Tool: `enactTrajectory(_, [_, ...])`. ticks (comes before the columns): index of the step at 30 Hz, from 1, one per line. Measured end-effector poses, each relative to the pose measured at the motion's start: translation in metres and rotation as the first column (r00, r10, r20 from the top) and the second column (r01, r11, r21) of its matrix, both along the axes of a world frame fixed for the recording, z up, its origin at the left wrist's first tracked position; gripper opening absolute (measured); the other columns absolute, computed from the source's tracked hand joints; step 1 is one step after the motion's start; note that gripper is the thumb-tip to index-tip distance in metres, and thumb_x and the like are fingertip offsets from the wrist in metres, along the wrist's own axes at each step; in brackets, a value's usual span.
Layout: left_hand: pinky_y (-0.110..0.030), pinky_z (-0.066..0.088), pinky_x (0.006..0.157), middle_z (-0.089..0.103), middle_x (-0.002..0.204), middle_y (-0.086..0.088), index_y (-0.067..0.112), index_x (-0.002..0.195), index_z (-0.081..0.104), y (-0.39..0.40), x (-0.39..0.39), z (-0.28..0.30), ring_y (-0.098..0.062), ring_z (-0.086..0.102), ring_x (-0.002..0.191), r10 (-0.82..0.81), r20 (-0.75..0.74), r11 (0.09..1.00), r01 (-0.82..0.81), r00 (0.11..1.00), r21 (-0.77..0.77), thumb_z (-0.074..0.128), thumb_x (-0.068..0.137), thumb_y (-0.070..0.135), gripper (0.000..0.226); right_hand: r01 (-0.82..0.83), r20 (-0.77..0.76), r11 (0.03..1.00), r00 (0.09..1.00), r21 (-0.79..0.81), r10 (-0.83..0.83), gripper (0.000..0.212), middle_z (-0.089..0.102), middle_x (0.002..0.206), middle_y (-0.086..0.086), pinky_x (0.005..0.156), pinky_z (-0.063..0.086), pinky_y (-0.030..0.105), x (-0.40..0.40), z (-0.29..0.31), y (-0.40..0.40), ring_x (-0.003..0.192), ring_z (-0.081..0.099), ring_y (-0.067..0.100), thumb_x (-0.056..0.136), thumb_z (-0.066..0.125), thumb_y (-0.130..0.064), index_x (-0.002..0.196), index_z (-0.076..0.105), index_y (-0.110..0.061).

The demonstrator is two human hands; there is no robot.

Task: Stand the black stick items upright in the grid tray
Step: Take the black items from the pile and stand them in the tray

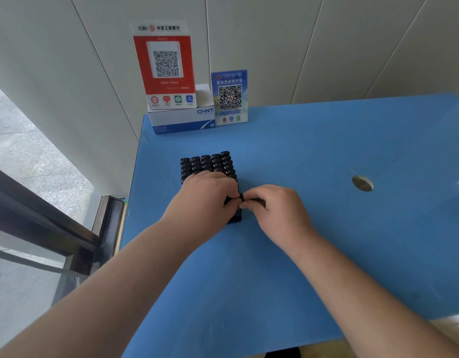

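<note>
A black grid tray (235, 218) sits on the blue table (326, 241), packed with several rows of upright black stick items (206, 162). My left hand (206, 196) lies over the tray's near half, hiding it, and its fingertips curl on a stick at the tray's right edge. My right hand (272, 206) is beside the tray on the right and pinches a black stick item (258, 202) lying roughly level. The fingertips of both hands meet at the tray's near right corner.
A white and blue CHNT box (182, 120) stands at the table's back left with a red QR sign (165, 64) on it, and a blue QR card (229, 96) beside it. A round hole (362, 183) is in the table at right. The table's left edge drops to the floor.
</note>
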State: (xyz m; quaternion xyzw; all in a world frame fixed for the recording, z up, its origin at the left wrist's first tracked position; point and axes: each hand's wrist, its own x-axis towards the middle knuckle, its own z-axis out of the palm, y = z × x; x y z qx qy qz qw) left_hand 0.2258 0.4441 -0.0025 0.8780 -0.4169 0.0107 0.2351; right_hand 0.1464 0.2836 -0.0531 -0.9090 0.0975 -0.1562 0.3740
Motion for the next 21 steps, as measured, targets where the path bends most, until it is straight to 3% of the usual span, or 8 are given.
enactTrajectory(6, [-0.039,0.044,0.081,0.063,0.081,0.005,0.017,0.079,0.071,-0.001,0.001,-0.005,-0.021,0.055,0.084,-0.028,0.007,0.999,0.028,1.0,0.046,0.066,0.088,0.021,0.011,-0.062,-0.045,0.996,0.997,0.057,0.064,0.005,0.069,0.083,-0.015,0.072,0.055,0.033,0.0,-0.003,-0.009,0.078,0.064,0.005,0.085,0.077,-0.027,0.088,0.075,-0.031])
enactTrajectory(12, [-0.039,0.045,0.081,0.06,0.093,0.005,0.021,0.087,0.077,0.0,0.001,-0.014,-0.023,0.056,0.091,-0.008,0.105,1.0,0.01,0.994,-0.015,0.075,0.085,0.024,0.004,-0.04,-0.021,0.986,0.999,0.162,0.044,0.009,0.073,0.089,-0.016,0.076,0.058,0.033,0.002,-0.012,-0.006,0.081,0.069,0.003,0.085,0.078,-0.03,0.093,0.074,-0.031])
enactTrajectory(15, [-0.042,0.043,0.096,0.058,0.114,0.005,0.028,0.115,0.07,0.014,0.003,-0.025,-0.025,0.053,0.107,0.068,0.155,0.995,-0.054,0.986,-0.088,0.081,0.076,0.038,0.042,-0.008,-0.048,0.982,0.999,0.191,0.018,0.021,0.071,0.09,-0.017,0.077,0.057,0.028,0.0,-0.02,-0.009,0.084,0.068,0.002,0.08,0.082,-0.031,0.098,0.072,-0.033])
enactTrajectory(17, [-0.04,0.036,0.105,0.046,0.133,0.004,0.032,0.136,0.053,0.028,0.002,-0.037,-0.025,0.042,0.122,0.199,0.121,0.974,-0.183,0.972,-0.137,0.083,0.069,0.044,0.075,0.028,-0.137,0.983,0.991,0.18,-0.003,0.044,0.068,0.098,-0.02,0.081,0.055,0.021,-0.002,-0.026,-0.009,0.087,0.067,-0.003,0.076,0.086,-0.031,0.116,0.069,-0.031])
enactTrajectory(19, [-0.036,0.032,0.109,0.035,0.142,0.006,0.033,0.147,0.036,0.043,0.0,-0.054,-0.024,0.035,0.13,0.335,-0.033,0.927,-0.335,0.942,-0.171,0.085,0.063,0.045,0.097,0.029,-0.214,0.986,0.977,0.167,0.007,0.065,0.061,0.107,-0.02,0.085,0.054,0.021,-0.003,-0.031,-0.006,0.089,0.065,-0.006,0.073,0.088,-0.031,0.131,0.062,-0.025])
enactTrajectory(21, [-0.04,0.037,0.111,0.029,0.144,0.006,0.029,0.151,0.027,0.055,-0.001,-0.073,-0.024,0.037,0.131,0.402,-0.222,0.879,-0.442,0.888,-0.178,0.09,0.062,0.04,0.11,-0.014,-0.207,0.989,0.977,0.148,0.045,0.062,0.06,0.107,-0.021,0.088,0.055,0.024,-0.001,-0.032,0.0,0.092,0.063,-0.005,0.071,0.088,-0.028,0.128,0.063,-0.028])
